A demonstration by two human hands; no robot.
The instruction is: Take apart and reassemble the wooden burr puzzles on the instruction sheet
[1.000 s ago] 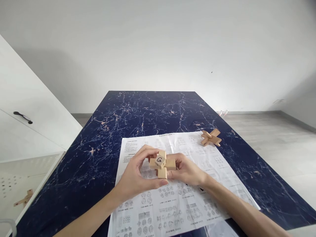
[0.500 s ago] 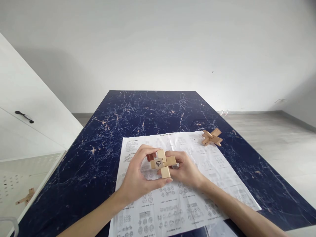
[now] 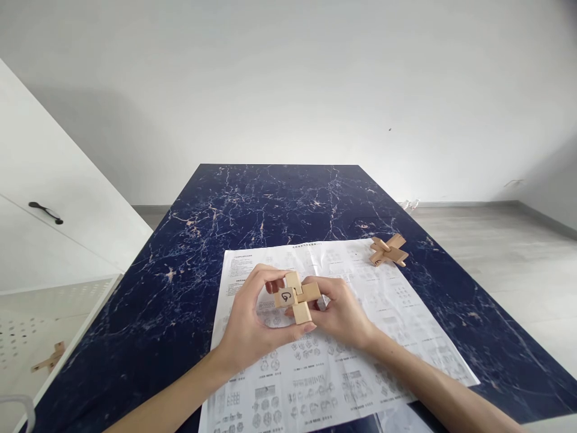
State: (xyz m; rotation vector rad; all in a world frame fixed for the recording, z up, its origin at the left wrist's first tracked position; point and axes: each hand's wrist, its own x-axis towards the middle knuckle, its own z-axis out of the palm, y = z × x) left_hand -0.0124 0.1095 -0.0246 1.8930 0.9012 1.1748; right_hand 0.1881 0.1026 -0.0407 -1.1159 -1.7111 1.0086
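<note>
A pale wooden burr puzzle (image 3: pixel 308 293) of interlocking blocks is held between both hands, above a printed paper sheet. One block bears a dark curled mark on its face. My left hand (image 3: pixel 255 313) curves around its left side, fingers at the top and thumb along the bottom block. From the right, my right hand (image 3: pixel 338 313) grips it, its fingertips partly hidden behind the blocks. Beneath the hands lies the instruction sheet (image 3: pixel 252 337), covered in small diagrams and text.
At the sheet's upper right corner rests a second, darker wooden puzzle (image 3: pixel 388 251). The blue marbled table (image 3: pixel 270 204) reaches toward the white wall. To the left stand a white cabinet (image 3: pixel 67 180) and a pale surface with another wooden piece (image 3: pixel 49 358). Clear plastic (image 3: pixel 401 419) lies at the near edge.
The wooden puzzle has turned slightly in my hands, so the marked block's face now shows a little further left. Both hands keep nearly the same grip and place.
</note>
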